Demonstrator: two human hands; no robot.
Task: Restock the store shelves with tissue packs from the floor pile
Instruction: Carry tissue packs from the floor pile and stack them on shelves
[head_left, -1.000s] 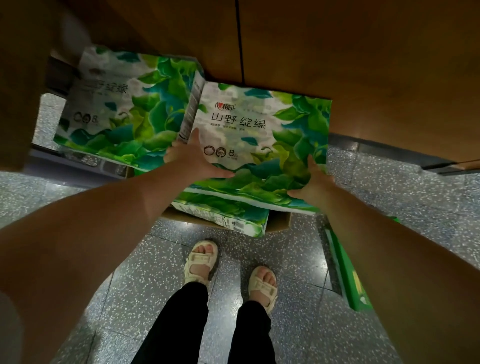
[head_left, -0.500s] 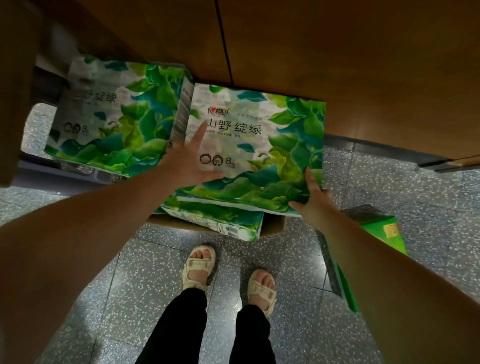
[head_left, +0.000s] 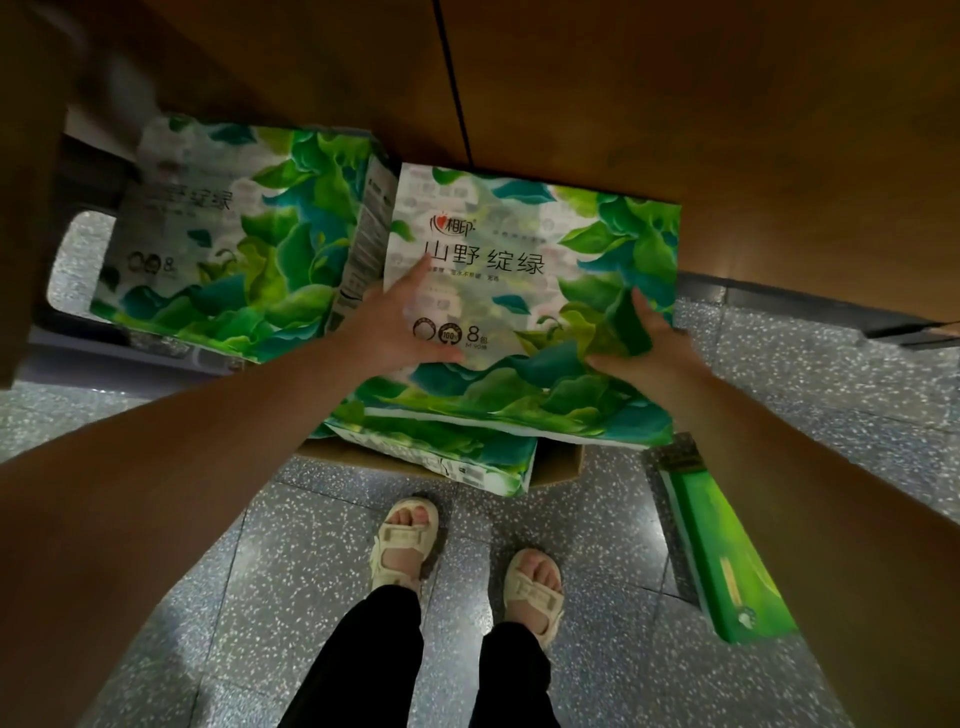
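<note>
A white tissue pack with green leaf print (head_left: 524, 280) lies flat in front of me, partly under the brown shelf board (head_left: 675, 104). My left hand (head_left: 400, 322) presses flat on its face, fingers straight. My right hand (head_left: 641, 353) rests on its lower right part, fingers spread against the wrapper. A second matching pack (head_left: 234, 244) sits beside it on the left. Another pack (head_left: 447, 452) lies beneath, on a cardboard box (head_left: 561, 465).
A green box (head_left: 727, 561) stands on the speckled floor at the right. My two feet in pale sandals (head_left: 405, 540) stand just in front of the cardboard box. A dark metal shelf rail (head_left: 810, 306) runs along the right.
The right-hand pack has slid further in under the shelf board. My left hand has moved from its left edge onto its face and flattened; my right hand has moved up its lower right part.
</note>
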